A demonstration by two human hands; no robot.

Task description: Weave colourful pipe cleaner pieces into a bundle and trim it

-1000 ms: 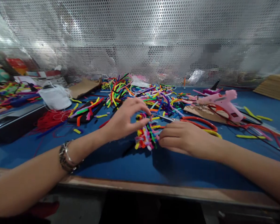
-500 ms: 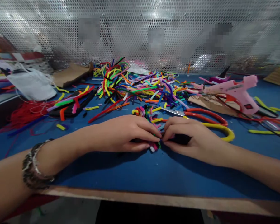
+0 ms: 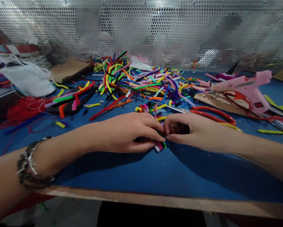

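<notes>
Small bright pieces of pipe cleaner [image 3: 159,146] lie on the blue table between my hands, mostly covered by fingers. My left hand [image 3: 134,132] is closed over them, fingertips pressed against the bundle. From the other side my right hand [image 3: 190,130] pinches with thumb and bent fingers at the bundle's edge; the exact bit in its fingertips is hidden. A strip of multicoloured short pieces [image 3: 146,107] lies just beyond my left hand. Scissors [image 3: 209,114] with red and yellow handles rest beyond my right hand, which partly covers them.
A heap of pipe cleaners [image 3: 141,82] spreads across the back. A pink glue gun [image 3: 247,90] lies on cardboard at right. At left are a white face mask [image 3: 28,77], red thread [image 3: 23,115] and a dark phone-like slab [image 3: 68,107]. Perforated metal [image 3: 132,31] stands behind.
The view has shifted slightly. My right hand has rotated and its fingers have curled in more, covering more of the yellow scissor handle. My left hand stays on the bundle.
</notes>
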